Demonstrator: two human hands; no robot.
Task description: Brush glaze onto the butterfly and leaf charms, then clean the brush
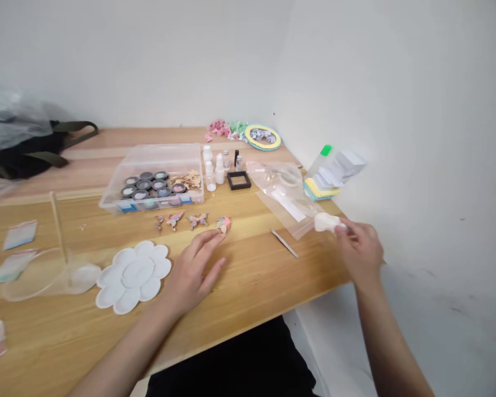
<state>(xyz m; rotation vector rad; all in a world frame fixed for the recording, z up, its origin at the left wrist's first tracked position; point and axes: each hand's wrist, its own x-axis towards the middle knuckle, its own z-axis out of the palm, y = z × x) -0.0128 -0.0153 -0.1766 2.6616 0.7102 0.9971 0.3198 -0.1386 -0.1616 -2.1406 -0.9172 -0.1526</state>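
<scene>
My left hand (pixel 196 270) rests low over the table, thumb and fingers apart. Its fingertips are at the near edge of a pink and multicoloured decorated piece (pixel 223 223); I cannot tell whether they press on it. Left of that piece lie a butterfly (pixel 198 220), a winged figure (pixel 174 220) and a smaller bit (pixel 159 221), all coloured alike. At the table's right edge my right hand (pixel 359 251) grips a small white rounded object (pixel 327 222), slightly blurred, its kind unclear. A pair of tweezers (pixel 285 243) lies between the hands.
A white flower-shaped palette (pixel 137 275) and a tipped clear cup (pixel 45 281) with a wooden stick (pixel 58 226) lie left. Behind are a clear box (pixel 165 157) of small pots, several bottles (pixel 219 170), a black frame (pixel 238 180) and a plastic bag (pixel 279 193). The wall borders the right.
</scene>
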